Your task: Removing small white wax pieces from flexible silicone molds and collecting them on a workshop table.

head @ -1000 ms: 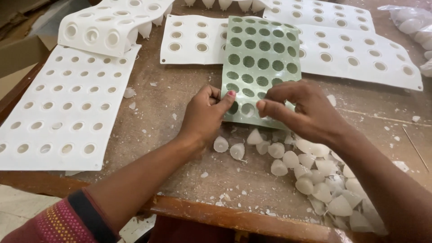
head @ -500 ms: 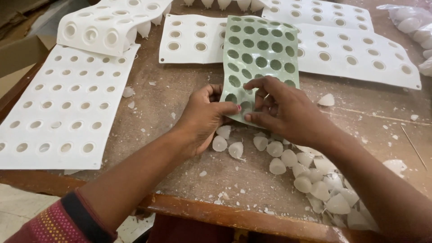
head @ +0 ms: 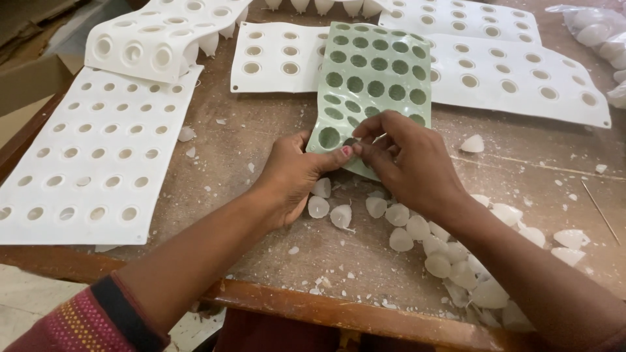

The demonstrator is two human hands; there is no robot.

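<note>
A pale green flexible mould sheet [head: 378, 78] with rows of round cavities lies tilted on the wooden table, its near edge lifted. My left hand [head: 297, 173] pinches that near edge at its left corner. My right hand [head: 407, 160] grips the same edge just to the right, fingers curled over a cavity. Directly below my hands, several small white cone-shaped wax pieces [head: 391, 218] lie loose on the table.
White mould sheets surround the green one: a large flat white sheet [head: 91, 156] at left, another white sheet [head: 156, 39] curled over at top left, more white sheets [head: 521, 85] at the back right. A clear bag of white pieces [head: 600, 32] sits far right. The table's front edge [head: 313, 313] is near.
The green mould's near edge has been bent up higher and my hands have drawn closer together on it. More white pieces lie below them.
</note>
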